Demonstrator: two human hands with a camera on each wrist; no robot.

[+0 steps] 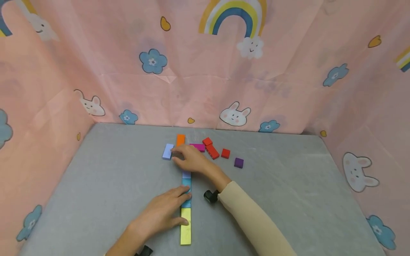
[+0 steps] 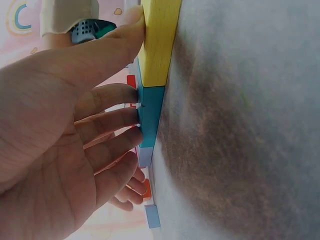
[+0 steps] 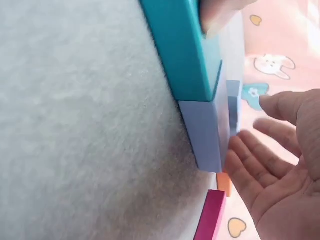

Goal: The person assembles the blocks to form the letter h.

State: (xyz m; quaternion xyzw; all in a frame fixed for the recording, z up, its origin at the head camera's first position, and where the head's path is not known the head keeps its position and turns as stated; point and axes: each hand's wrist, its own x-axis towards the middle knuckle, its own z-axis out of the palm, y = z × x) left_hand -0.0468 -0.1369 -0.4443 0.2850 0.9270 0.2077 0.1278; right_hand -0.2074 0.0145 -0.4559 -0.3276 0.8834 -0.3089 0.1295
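A straight row of blocks runs away from me: a yellow block [image 1: 185, 227], a blue block [image 1: 186, 203] and a lavender block [image 3: 205, 135]. My left hand [image 1: 161, 209] lies along the row's left side, its fingertips at the blue block and its thumb at the yellow one. Over the far end reaches my right hand [image 1: 192, 159], thumb and fingers spread apart with nothing between them. Its fingertips are close to a loose lavender block [image 1: 168, 152] on the left. Just behind that hand lies an orange block [image 1: 180, 139], partly covered by it in the head view.
Right of the row's far end lie a magenta block [image 1: 198, 147], a long red block [image 1: 212, 151], two small red blocks [image 1: 225, 153] and a purple block [image 1: 238, 163]. A pink patterned cloth [image 1: 192, 85] stands behind the grey table [image 1: 288, 199].
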